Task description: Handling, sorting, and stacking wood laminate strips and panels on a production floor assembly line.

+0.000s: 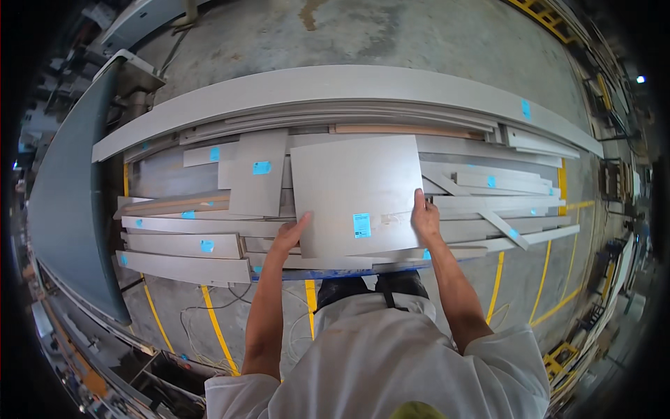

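Between my two hands is a squarish light grey panel [352,178] with a blue label near its lower edge. My left hand [289,236] grips its left edge, thumb on the face and fingers hidden behind. On the right edge, my right hand [425,216] holds on with its thumb along the side. Below the panel lie stacked grey boards, among them a smaller rectangular panel [259,174] with a blue label to the left. A narrow strip [502,229] lies slantwise across the boards at the right.
One long grey board [342,82] spans the far side of the stack. A large dark grey machine surface [73,167] stands at the left. Yellow lines [218,325] mark the concrete floor, where a thin cable [187,328] lies. Yellow racking [544,17] is at the far right.
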The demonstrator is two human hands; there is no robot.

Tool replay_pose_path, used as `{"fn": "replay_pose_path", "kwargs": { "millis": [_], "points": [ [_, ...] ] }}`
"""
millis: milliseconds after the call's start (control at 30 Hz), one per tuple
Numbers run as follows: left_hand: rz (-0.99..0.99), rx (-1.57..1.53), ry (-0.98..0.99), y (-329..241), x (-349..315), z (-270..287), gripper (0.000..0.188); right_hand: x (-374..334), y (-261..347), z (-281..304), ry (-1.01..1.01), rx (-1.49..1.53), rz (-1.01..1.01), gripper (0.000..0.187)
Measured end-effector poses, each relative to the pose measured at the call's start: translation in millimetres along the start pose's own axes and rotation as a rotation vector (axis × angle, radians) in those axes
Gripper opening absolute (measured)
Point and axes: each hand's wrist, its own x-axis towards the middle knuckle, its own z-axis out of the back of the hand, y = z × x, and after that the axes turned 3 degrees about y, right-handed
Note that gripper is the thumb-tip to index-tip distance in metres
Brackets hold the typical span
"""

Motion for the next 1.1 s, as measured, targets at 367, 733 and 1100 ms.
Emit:
{"fn": "replay_pose_path", "kwargs": {
  "millis": [367,733,1100],
  "points": [
    [-0.182,-0.282,-0.224,14.3,14.1,-54.9,0.065,-19.3,2.2,23.6,-0.087,0.061,0.064,0.078],
    [-0.506,-0.261,-0.264,25.6,12.6,-62.0,0.05,-23.5,-11.3,25.7,-0.057,0.076,-0.009,0.081],
    [-0.388,-0.321,-0.216,32.0,16.9,-60.2,0.046,-23.3,-26.1,20.9,-0.089,0.107,-0.024,0.08]
  ]
}}
